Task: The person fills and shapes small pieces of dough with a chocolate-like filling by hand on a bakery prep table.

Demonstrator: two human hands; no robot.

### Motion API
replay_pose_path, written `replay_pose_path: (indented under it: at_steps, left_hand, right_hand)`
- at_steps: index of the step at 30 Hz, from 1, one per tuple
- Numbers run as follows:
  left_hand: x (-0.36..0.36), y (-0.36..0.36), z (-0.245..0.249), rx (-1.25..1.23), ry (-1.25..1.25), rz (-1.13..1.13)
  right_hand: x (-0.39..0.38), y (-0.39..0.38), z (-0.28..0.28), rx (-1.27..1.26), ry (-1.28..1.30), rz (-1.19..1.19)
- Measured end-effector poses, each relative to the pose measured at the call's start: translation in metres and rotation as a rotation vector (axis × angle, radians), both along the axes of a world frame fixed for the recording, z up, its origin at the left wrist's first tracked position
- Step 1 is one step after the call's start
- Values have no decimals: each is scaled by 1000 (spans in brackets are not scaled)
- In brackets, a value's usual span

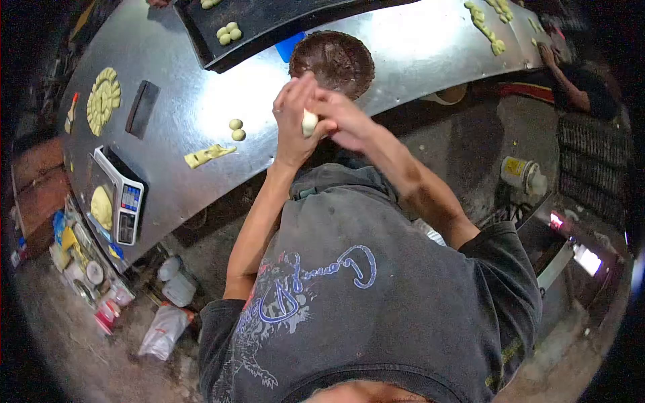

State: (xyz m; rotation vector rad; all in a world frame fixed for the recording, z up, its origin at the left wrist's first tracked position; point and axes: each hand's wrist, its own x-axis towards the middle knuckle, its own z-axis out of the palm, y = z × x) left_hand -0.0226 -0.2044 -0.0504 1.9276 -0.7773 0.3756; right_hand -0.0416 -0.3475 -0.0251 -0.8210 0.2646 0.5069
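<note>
Two bare hands are meeting in the middle of the head-camera view, above the near edge of a long metal table point(403, 47). The left hand point(292, 117) is standing upright with its fingers curled, and the right hand point(346, 121) is closing over it from the right. Both are holding a small pale piece of dough point(309, 123) between them, and only a sliver of it is showing. The cupped grip seems to be keeping the soft piece enclosed on all sides.

Just above the hands, a dark round bowl point(332, 62) is sitting on the table. Left of the hands, two small dough balls point(236, 129) are lying touching each other, with a flattened dough strip point(208, 155) just below them. Both are lying near the hands, apparently for easy reach. At the far left, a digital scale point(121, 201) is carrying a dough lump point(102, 207). Above the scale, a round ring of dough pieces point(104, 99) is lying beside a dark flat scraper point(142, 109). Along the top of the frame, a dark tray point(282, 17) is holding more balls point(228, 33).

At the upper right, another person's arm point(564, 74) is reaching toward the table, near a row of scattered dough bits point(487, 27). The wearer's dark printed shirt point(376, 302) is filling the lower part of the frame.
</note>
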Motion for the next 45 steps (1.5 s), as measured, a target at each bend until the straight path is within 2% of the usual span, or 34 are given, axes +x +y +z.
replay_pose_path:
  at_steps: [1,4,6,7,8,9,10,13,14,15,17,18,19,21,22,25,27,29,30,32,36,39,42,45]
  left_hand:
    - [-2,-8,-6,68,50,72]
    - [-19,-24,-46,-208,597,238]
    - [-19,-20,-57,-651,1137,209]
    - [-18,-18,-60,-880,1403,179]
    - [-15,-17,-67,-915,1470,141]
    - [-12,-18,-72,-961,1474,129]
    - [-10,-18,-77,-1008,1478,117]
    - [-6,-15,-79,-1120,1526,121]
    - [-2,-12,-78,-1158,1553,104]
    - [0,-9,-76,-1193,1583,87]
    - [5,-1,-71,-1111,1624,7]
    - [9,2,-65,-1072,1640,-35]
    - [12,5,-62,-910,1605,22]
    - [17,13,-54,-595,1510,141]
    - [13,20,-34,-507,1298,191]
    - [11,44,22,-351,919,-36]
    - [7,60,45,-323,855,12]
    - [8,76,51,-355,756,75]
    - [10,82,51,-450,812,143]
    - [11,93,54,-546,775,164]
    - [16,108,60,-601,841,116]
    - [16,111,72,-586,903,6]
    - [14,106,75,-519,811,-57]
    - [14,98,69,-337,560,-19]
  right_hand:
    - [15,-15,-16,-145,-69,54]
    - [51,-39,-57,-706,-302,76]
    - [63,-51,-74,-1156,-429,74]
    - [64,-52,-93,-1314,-528,165]
    - [64,-51,-117,-1471,-628,259]
    - [66,-44,-112,-1627,-730,355]
    - [64,-36,-108,-1593,-513,462]
    - [66,-32,-96,-1374,-393,224]
    - [71,-39,-97,-1264,-458,172]
    - [75,-42,-95,-1139,-363,141]
    - [80,-49,-91,-885,-176,71]
    - [78,-50,-71,-806,-110,50]
    - [73,-48,-58,-706,-81,0]
    - [65,-39,-37,-498,-26,-88]
    - [62,-33,-27,-301,-2,-101]
    - [48,-1,3,87,-25,-137]
    - [42,26,17,291,-60,-36]
    - [29,53,23,374,-24,-140]
    - [27,66,28,296,-71,-173]
    - [23,88,33,139,-162,-240]
    - [15,117,45,-426,-480,-391]
    - [6,111,58,-637,-426,-315]
    - [2,85,61,-530,-276,-160]
    - [2,71,66,-498,-249,-251]
